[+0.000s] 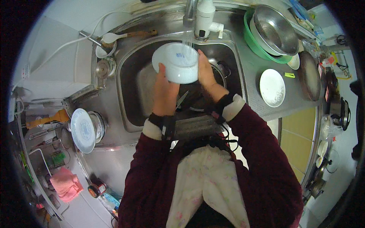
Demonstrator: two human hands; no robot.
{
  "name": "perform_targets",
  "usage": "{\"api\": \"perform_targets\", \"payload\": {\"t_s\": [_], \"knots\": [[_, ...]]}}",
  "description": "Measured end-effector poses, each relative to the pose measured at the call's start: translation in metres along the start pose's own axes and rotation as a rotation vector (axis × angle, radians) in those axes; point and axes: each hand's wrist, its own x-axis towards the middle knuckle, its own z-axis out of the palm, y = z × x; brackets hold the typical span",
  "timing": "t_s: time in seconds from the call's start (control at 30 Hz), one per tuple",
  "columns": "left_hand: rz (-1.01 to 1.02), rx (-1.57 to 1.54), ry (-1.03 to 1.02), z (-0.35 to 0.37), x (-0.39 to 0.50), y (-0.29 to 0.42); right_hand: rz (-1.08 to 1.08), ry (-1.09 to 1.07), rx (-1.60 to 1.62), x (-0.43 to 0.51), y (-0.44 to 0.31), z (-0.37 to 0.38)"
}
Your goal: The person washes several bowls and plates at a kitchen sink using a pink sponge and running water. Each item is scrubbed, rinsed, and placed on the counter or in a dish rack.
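Over the sink [137, 94] I hold a white bowl [182, 71] with its underside turned up. Blue marks show on its base. My left hand [165, 91] grips the near left side, thumb on the outer wall. On the right side lies my right hand [206, 71], fingers along the rim. Water runs from the faucet [190, 14] onto the bowl's base. Lower in the sink, partly hidden by the bowl and my hands, are a round metal-rimmed vessel [223, 75] and a knife-like blade [182, 98].
Right of the sink are a white plate [272, 88], stacked basins with a metal bowl [275, 28] on top, and a yellow-green object [289, 75]. Stacked dishes [82, 131] stand on the left counter. A white rice paddle [112, 37] lies at the back left, and a pink cloth [66, 183] hangs lower left.
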Motion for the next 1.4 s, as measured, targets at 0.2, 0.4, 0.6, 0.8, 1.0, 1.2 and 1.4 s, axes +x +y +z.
{"api": "perform_targets", "payload": {"t_s": [0.2, 0.4, 0.6, 0.8, 1.0, 1.2, 1.4], "knots": [[-0.224, -0.465, -0.001, 0.008, 0.016, -0.025, -0.657, -0.170, -0.679, -0.034, -0.040, 0.023], [-0.176, -0.463, -0.276, 0.002, 0.013, -0.039, -0.685, -0.202, -0.865, 0.024, -0.026, 0.034], [-0.371, -0.822, -0.095, -0.001, 0.001, -0.021, -0.136, -0.197, -0.632, 0.012, -0.002, 0.002], [-0.363, -0.883, -0.150, -0.003, 0.007, -0.030, -0.356, -0.441, -0.641, -0.025, -0.038, 0.006], [-0.393, -0.921, -0.032, -0.031, 0.012, -0.025, -0.484, -0.783, -0.854, -0.044, -0.055, -0.034], [-0.395, -0.917, -0.140, -0.026, 0.006, -0.025, -0.559, -0.465, -0.847, -0.019, -0.052, -0.013], [-0.362, -0.908, -0.244, -0.022, 0.010, -0.036, -0.650, -0.691, -0.614, -0.046, -0.041, -0.027]]}}
